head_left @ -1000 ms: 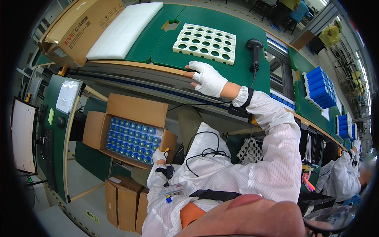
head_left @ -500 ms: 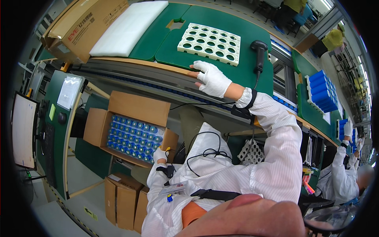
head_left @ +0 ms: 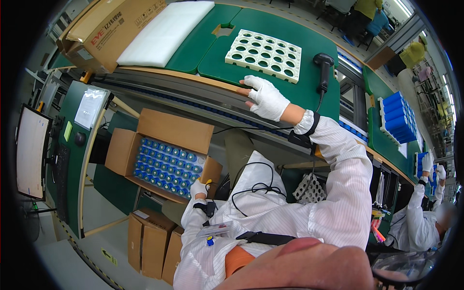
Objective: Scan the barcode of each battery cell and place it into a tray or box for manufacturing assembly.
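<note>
The white tray (head_left: 264,54) with round holes lies on the green desk (head_left: 212,36), and every hole that shows is empty. So the filling looks not yet begun. Below the desk edge, and well apart from the tray, an open brown box (head_left: 162,157) stands full of blue round cells (head_left: 166,167), set in neat rows. It looks like all of them are left to move.

The right hand (head_left: 266,98) wears a white glove and rests flat on the desk edge, just below the tray. Its fingers (head_left: 252,83) are spread wide and hold nothing. The left hand (head_left: 198,187), also gloved, is down at the near corner of the brown box, right by the cells. I cannot tell whether its fingers are closed on anything.

A black scanner (head_left: 323,67) with a cord lies on the desk just to the right of the tray. To the left of the tray lie a white foam sheet (head_left: 164,31) and a big closed carton (head_left: 108,29). Far to the right of the tray, more blue cells (head_left: 398,116) sit stacked on another green desk, where another person in white (head_left: 420,212) is at work. A screen (head_left: 31,152) stands far to the left of the box, and more small brown cartons (head_left: 150,244) sit on the floor below it.
</note>
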### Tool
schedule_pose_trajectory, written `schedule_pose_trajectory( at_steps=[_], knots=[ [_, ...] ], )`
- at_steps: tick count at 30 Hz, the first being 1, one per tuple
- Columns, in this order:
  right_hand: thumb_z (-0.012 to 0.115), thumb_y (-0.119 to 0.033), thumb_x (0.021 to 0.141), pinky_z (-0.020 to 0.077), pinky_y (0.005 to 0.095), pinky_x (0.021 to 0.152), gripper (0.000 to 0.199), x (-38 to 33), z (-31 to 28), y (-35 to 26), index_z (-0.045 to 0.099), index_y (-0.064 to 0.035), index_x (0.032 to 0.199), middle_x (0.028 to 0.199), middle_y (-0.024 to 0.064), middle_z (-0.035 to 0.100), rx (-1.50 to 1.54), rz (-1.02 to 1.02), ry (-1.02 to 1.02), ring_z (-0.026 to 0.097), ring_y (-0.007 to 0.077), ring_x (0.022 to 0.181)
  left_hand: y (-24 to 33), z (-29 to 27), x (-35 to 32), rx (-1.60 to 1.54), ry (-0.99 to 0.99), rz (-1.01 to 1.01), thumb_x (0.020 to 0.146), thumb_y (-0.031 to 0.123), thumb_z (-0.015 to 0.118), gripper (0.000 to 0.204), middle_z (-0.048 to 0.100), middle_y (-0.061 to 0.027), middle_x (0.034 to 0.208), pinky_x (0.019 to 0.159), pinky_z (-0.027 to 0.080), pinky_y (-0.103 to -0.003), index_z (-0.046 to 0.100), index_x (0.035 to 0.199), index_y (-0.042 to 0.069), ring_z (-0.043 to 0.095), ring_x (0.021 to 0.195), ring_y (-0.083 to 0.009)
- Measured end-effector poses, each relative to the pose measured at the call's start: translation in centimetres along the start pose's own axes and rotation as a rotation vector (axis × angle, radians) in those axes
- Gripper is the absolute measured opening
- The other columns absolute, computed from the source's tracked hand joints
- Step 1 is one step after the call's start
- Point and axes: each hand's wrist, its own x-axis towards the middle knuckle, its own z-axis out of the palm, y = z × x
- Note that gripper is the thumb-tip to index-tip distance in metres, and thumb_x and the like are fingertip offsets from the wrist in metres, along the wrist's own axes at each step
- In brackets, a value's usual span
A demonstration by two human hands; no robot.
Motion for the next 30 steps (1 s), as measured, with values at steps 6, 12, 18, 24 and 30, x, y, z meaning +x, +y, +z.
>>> schedule_pose_trajectory(
  at_steps=[6,12,18,24,30],
  knots=[
    [0.075,-0.003,0.074,0.047,0.0433,0.098,0.049,-0.01,0.04,0.13,0.065,-0.0071,0.122,0.127,0.0168,0.056,0.006,-0.012,0.003,0.055,0.0373,0.116,-0.2,0.24,0.11,-0.013,0.011,0.004,0.067,0.033,0.084,0.057,0.072,-0.0178,0.103,0.082,0.056,-0.044,0.069,0.12,0.017,0.069,0.095,-0.038],
    [0.074,-0.004,0.075,0.0463,0.0432,0.099,0.049,0.0,-0.09,-0.07,0.065,-0.0078,0.123,0.128,0.0167,0.056,0.0,-0.005,0.004,0.054,0.0374,0.117,0.09,-0.17,-0.08,0.0,0.006,0.015,0.067,0.033,0.084,0.057,0.072,-0.0181,0.102,0.082,0.056,-0.045,0.069,0.12,0.017,0.069,0.095,-0.0381],
    [0.075,-0.008,0.074,0.0491,0.0434,0.093,0.043,0.09,-0.14,-0.16,0.067,-0.0058,0.116,0.123,0.0166,0.058,-0.026,-0.044,0.048,0.057,0.0363,0.111,0.17,-0.3,-0.21,0.02,0.002,-0.001,0.067,0.034,0.084,0.057,0.072,-0.0172,0.102,0.082,0.056,-0.045,0.069,0.119,0.017,0.069,0.095,-0.0375],
    [0.076,-0.008,0.073,0.0487,0.0433,0.095,0.043,0.05,-0.07,-0.13,0.068,-0.006,0.116,0.124,0.0164,0.058,-0.027,-0.036,0.045,0.057,0.0363,0.112,0.11,-0.23,-0.27,-0.01,0.013,0.017,0.067,0.033,0.084,0.056,0.072,-0.0171,0.102,0.082,0.056,-0.045,0.069,0.119,0.017,0.069,0.095,-0.0374],
    [0.076,-0.007,0.073,0.0488,0.0434,0.095,0.044,0.06,0.01,-0.02,0.067,-0.0061,0.116,0.123,0.0164,0.058,-0.022,-0.04,0.045,0.057,0.0364,0.112,0.23,-0.3,-0.26,-0.009,-0.005,-0.013,0.068,0.033,0.084,0.056,0.072,-0.0179,0.103,0.082,0.056,-0.045,0.069,0.119,0.017,0.069,0.095,-0.0379]
  ],
)
